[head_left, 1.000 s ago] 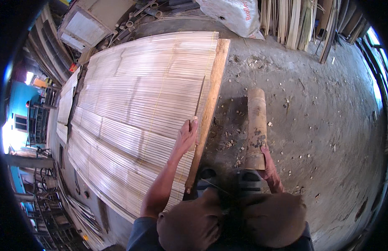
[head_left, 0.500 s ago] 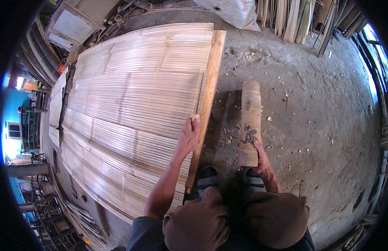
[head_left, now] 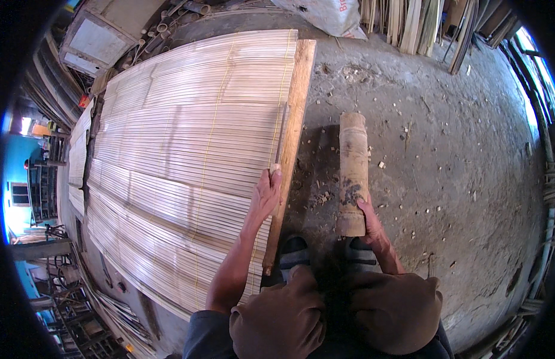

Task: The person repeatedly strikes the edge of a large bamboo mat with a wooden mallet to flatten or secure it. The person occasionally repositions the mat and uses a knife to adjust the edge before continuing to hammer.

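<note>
My left hand is closed round the pale handle of a knife. Its long, narrow blade points away from me, lying along the right edge of a slatted bamboo mat with yellow stitching. Beside that edge runs a wooden board. On the right, my right hand grips the near end of a thick bamboo section, its thumb on the side and its other fingers hidden beneath. The bamboo is brownish, with dark blotches near its lower end, and points away from me.
Small wood chips are scattered over the grey floor. My sandalled feet are between the board and the bamboo. At the back stand a white sack and upright bamboo strips. Bamboo tubes lie at the far left.
The whole view has shifted slightly. Both hands keep their grips, and the knife and bamboo section stay in nearly the same places.
</note>
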{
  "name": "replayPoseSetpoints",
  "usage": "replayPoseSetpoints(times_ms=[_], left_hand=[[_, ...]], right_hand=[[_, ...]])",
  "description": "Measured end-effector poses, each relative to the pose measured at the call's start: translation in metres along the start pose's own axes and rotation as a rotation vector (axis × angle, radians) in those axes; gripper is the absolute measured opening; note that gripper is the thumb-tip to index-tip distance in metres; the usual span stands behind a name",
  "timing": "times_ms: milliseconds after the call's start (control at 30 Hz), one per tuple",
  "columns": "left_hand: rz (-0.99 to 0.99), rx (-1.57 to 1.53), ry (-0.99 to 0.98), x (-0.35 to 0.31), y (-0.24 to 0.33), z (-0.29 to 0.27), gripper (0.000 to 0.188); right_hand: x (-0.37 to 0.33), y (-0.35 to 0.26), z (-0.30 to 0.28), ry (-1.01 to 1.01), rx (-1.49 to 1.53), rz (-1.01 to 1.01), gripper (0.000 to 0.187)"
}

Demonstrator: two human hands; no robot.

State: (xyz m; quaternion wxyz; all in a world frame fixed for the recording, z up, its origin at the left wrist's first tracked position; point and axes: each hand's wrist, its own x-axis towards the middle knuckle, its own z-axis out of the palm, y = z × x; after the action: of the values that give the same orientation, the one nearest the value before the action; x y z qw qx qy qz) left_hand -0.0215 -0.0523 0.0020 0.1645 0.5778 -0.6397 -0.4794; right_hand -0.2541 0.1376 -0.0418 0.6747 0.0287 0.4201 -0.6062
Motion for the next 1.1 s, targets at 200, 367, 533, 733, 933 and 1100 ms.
replayPoseSetpoints(times_ms=[200, 367, 533, 733, 933, 1100], left_hand=[[0.025, 0.019, 0.0, -0.001, 0.003, 0.0, 0.044], [0.099, 0.16, -0.002, -0.001, 0.014, -0.006, 0.043], [0.124, 0.181, 0.038, -0.003, 0.012, -0.013, 0.047], [0.034, 0.202, -0.014, -0.002, 0.012, -0.014, 0.048], [0.034, 0.127, -0.017, -0.001, 0.011, -0.01, 0.047], [-0.019, 0.093, -0.039, 0.001, 0.01, -0.008, 0.048]], right_hand=[[0.002, 0.002, -0.003, 0.018, -0.042, 0.02, 0.072], [0.006, 0.006, -0.015, 0.075, -0.129, -0.011, 0.073], [0.008, 0.003, -0.014, -0.003, -0.092, 0.017, 0.07], [0.005, 0.004, -0.009, 0.041, -0.121, 0.048, 0.07], [0.007, 0.005, -0.01, 0.04, -0.168, 0.001, 0.069], [0.008, 0.006, -0.012, 0.021, -0.166, 0.004, 0.069]])
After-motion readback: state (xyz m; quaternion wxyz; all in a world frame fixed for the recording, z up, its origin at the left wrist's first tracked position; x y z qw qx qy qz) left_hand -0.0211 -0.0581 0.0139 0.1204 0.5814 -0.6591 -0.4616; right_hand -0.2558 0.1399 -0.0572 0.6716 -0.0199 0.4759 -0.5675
